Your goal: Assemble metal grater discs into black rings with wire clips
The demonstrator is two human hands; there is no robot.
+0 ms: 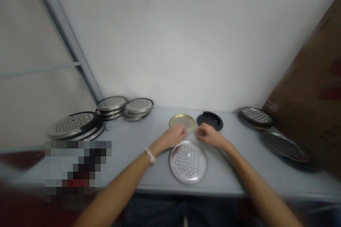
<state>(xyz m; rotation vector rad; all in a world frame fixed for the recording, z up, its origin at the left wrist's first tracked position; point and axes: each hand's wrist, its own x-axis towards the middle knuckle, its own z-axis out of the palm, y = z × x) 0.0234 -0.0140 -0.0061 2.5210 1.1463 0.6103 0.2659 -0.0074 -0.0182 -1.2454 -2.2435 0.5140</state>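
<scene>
A silver round grater plate point(189, 161), full of small holes, lies flat near the table's front edge, just below my hands. My left hand point(176, 134) is closed over the front edge of a gold-rimmed grater plate point(183, 121); its fingertips are turned down, so what they grip, if anything, is hidden. To the right, my right hand point(209, 134) is curled with thumb and fingers together, in front of a black round tray point(213, 118). Whatever is between those fingers is too small or blurred to make out. A small gap separates the two hands.
On the left stand stacks of perforated plates with black rims point(76, 124), point(112, 104) plus another stack point(139, 107) by the wall. Slotted plates point(257, 116) and a dark-edged plate point(286, 147) lie right, beside a large cardboard box point(309, 74). A pixelated patch covers the lower left.
</scene>
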